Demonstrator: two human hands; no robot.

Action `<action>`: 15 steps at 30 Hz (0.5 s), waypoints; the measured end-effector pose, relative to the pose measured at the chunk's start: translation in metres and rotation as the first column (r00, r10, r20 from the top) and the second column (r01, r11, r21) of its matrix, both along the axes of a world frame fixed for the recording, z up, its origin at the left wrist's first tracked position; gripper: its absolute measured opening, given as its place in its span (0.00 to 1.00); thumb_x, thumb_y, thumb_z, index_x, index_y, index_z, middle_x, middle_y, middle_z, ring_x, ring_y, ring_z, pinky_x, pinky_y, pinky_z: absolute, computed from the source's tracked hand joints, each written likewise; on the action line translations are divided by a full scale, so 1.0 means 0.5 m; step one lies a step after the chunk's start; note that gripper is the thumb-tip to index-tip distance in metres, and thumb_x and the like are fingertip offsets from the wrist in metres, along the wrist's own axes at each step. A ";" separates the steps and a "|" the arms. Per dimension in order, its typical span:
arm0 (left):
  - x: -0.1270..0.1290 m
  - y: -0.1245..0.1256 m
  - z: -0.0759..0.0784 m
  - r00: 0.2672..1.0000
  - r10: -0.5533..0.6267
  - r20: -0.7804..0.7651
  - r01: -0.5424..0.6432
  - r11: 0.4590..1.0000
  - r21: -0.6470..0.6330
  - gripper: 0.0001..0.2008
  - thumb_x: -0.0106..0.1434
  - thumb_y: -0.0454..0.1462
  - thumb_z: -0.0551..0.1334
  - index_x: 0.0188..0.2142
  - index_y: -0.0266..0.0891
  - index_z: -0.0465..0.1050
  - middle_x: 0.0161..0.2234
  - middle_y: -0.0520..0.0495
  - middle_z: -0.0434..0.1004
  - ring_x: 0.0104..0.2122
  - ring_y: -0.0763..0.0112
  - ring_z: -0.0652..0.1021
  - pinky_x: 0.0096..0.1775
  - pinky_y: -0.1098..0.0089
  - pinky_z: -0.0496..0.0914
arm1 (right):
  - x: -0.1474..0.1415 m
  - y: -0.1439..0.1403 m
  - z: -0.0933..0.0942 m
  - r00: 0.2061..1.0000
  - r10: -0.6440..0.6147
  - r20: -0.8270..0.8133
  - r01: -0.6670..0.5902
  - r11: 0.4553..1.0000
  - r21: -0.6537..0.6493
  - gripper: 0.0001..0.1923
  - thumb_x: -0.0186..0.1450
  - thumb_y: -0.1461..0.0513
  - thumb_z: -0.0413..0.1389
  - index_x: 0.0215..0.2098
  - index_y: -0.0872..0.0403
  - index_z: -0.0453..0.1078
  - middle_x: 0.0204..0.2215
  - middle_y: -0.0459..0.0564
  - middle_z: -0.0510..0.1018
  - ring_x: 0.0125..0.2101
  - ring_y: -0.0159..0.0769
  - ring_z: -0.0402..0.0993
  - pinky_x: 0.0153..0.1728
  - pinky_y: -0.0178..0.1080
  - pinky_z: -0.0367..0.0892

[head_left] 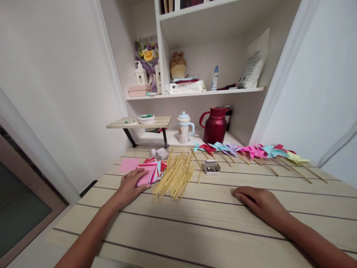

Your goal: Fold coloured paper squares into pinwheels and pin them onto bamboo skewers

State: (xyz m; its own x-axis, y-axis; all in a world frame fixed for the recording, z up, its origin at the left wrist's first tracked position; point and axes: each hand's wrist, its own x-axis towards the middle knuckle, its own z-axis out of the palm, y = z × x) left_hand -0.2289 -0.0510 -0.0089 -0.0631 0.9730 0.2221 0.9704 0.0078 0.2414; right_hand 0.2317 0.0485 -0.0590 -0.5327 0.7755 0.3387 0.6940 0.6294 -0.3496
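Observation:
My left hand (134, 188) lies on the near left corner of a fanned stack of coloured paper squares (156, 168), its fingers stretched over the top pink sheet and its thumb apart along the near edge. To the right of that stack is a loose pile of thin wooden sticks (175, 176). My right hand (255, 199) rests on the bare tabletop with fingers together and loosely extended, holding nothing visible. Beyond it, a small open box (212, 168) contains tiny metallic pieces. Several finished paper pinwheels (253, 150) on sticks line the back right.
Behind the sticks sit small clear packets (161, 153). At the back stand a raised wooden shelf (118, 124) with round tape-like discs, a pale tumbler (183, 132) and a red jug (216, 126). White shelving (237, 92) rises above the wooden table (178, 227).

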 end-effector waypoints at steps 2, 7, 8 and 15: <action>-0.001 -0.001 0.003 1.000 -0.005 0.011 0.005 1.000 -0.018 0.27 0.62 0.48 0.59 0.60 0.46 0.65 0.63 0.42 0.64 0.62 0.55 0.63 0.59 0.53 0.56 | 0.000 0.000 0.000 1.000 -0.002 0.000 0.002 1.000 -0.013 0.16 0.69 0.52 0.48 0.40 0.45 0.77 0.42 0.45 0.83 0.40 0.43 0.81 0.40 0.42 0.75; -0.015 -0.003 -0.002 0.999 -0.031 0.037 0.033 0.998 -0.052 0.27 0.65 0.48 0.56 0.62 0.48 0.62 0.65 0.43 0.60 0.64 0.55 0.60 0.60 0.50 0.54 | 0.001 0.001 -0.002 1.000 -0.006 0.000 0.006 0.999 -0.047 0.17 0.69 0.51 0.47 0.41 0.45 0.76 0.43 0.47 0.83 0.41 0.44 0.80 0.43 0.45 0.74; -0.018 -0.004 -0.003 0.998 -0.039 0.041 0.042 0.997 -0.057 0.27 0.66 0.48 0.54 0.63 0.48 0.61 0.65 0.44 0.60 0.64 0.55 0.60 0.61 0.50 0.53 | 0.002 0.001 -0.002 1.000 -0.009 -0.005 0.009 0.999 -0.053 0.17 0.69 0.50 0.47 0.41 0.45 0.76 0.43 0.47 0.83 0.41 0.45 0.80 0.43 0.45 0.74; -0.028 -0.016 -0.007 0.994 -0.094 0.060 0.098 0.992 -0.081 0.25 0.69 0.49 0.48 0.64 0.54 0.59 0.67 0.49 0.56 0.65 0.58 0.58 0.62 0.49 0.50 | 0.005 0.003 -0.004 1.000 -0.018 -0.024 0.016 0.996 -0.092 0.16 0.69 0.51 0.48 0.40 0.44 0.76 0.43 0.46 0.83 0.41 0.44 0.80 0.44 0.44 0.74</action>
